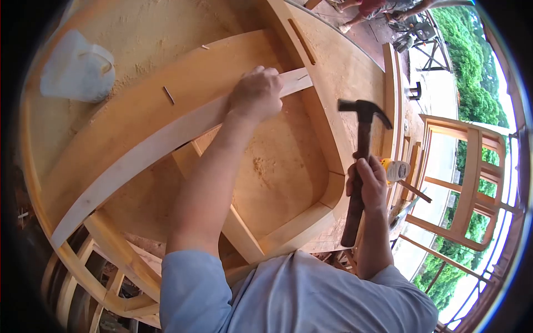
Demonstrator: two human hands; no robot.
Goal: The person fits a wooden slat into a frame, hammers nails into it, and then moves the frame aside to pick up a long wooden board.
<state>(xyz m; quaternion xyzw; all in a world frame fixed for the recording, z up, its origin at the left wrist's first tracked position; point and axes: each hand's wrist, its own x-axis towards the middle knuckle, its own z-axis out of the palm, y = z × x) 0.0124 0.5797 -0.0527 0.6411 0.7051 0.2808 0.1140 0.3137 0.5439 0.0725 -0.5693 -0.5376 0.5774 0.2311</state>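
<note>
- In the head view, the pale curved strip (133, 149) is pressed from above by the left hand (256, 93), whose fingers are bent. The short end of the strip is seen on one side of this hand, and the long part on the other.
- The hammer (363, 139) is grasped around its handle by the right hand (368, 180); its head is raised above this hand, apart from the strip.
- A small nail (302, 77) is seen near the short end.
- The left fingertips are hidden, so it cannot be told whether something is pinched there.
- The yellow-and-white bottle (396, 171) is partly covered by the right hand.
- Another person (373, 8) is cut off at the top edge.
</note>
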